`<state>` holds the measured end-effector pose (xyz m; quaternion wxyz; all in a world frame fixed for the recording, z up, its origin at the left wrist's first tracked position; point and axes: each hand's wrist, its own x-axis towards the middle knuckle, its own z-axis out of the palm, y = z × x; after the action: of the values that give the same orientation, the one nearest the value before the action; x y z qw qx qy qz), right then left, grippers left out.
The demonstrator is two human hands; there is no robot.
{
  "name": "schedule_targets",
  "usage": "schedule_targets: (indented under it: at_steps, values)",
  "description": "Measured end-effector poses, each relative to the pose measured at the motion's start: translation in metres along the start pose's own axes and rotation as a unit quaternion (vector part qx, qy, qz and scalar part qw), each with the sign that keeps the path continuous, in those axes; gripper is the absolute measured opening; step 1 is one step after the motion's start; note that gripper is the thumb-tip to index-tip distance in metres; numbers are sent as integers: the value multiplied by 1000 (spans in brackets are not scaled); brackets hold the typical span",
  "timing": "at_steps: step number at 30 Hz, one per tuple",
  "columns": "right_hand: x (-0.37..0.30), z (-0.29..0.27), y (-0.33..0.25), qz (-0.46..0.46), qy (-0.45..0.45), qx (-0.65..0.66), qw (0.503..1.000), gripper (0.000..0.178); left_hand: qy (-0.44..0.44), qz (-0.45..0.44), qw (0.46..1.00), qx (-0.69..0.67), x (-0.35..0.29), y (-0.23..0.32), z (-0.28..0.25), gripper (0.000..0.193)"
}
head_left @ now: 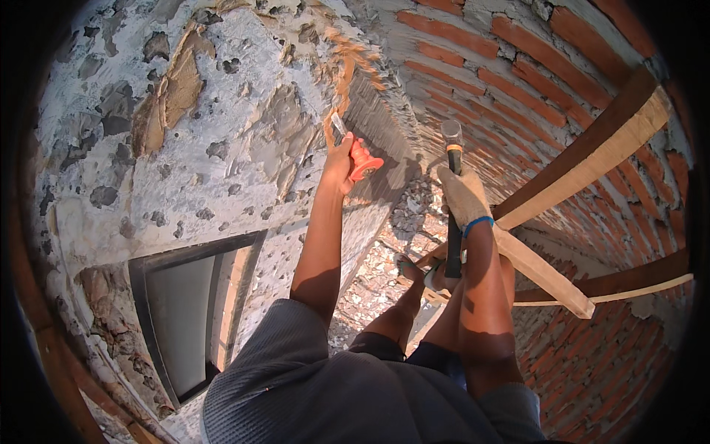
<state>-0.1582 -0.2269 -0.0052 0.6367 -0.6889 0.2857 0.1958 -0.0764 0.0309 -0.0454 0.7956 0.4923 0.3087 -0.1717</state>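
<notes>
Upper centre: the left hand (338, 169) is closed around a red-guarded chisel (362, 158), its tip at the edge of the pitted wall (248, 177). Right of centre: the gloved right hand (466, 195) grips a hammer (453, 243), head upward.

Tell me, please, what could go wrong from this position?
The hammer in the gloved right hand could miss the chisel and strike the bare left hand, though the orange hand guard may shield it partly. The rubble seen near the feet might make footing unsteady; whether they stand on it is unclear.
</notes>
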Motion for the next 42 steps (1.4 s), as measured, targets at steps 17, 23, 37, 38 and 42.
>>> schedule_targets:
  at_steps: [17, 23, 37, 38, 42]
  values:
    - [-12, 2, -20, 1, -26, -4, 1000, 26, -88, -39, 995, -17, -11, -40, 7, 30]
    - [-9, 2, -14, -13, -5, 0, 1000, 26, -39, -261, 965, 2, -30, -168, -23, 25]
    - [-5, -5, -10, -34, -10, -1, 999, 29, -128, -160, 976, -67, -12, -120, -10, 26]
    - [-5, -5, -10, -43, -11, 3, 999, 28, -115, -139, 984, -10, -9, -105, -2, 28]
    - [-3, -7, -7, -53, -6, -7, 999, 27, -116, -74, 989, 58, -10, -63, 31, 31]
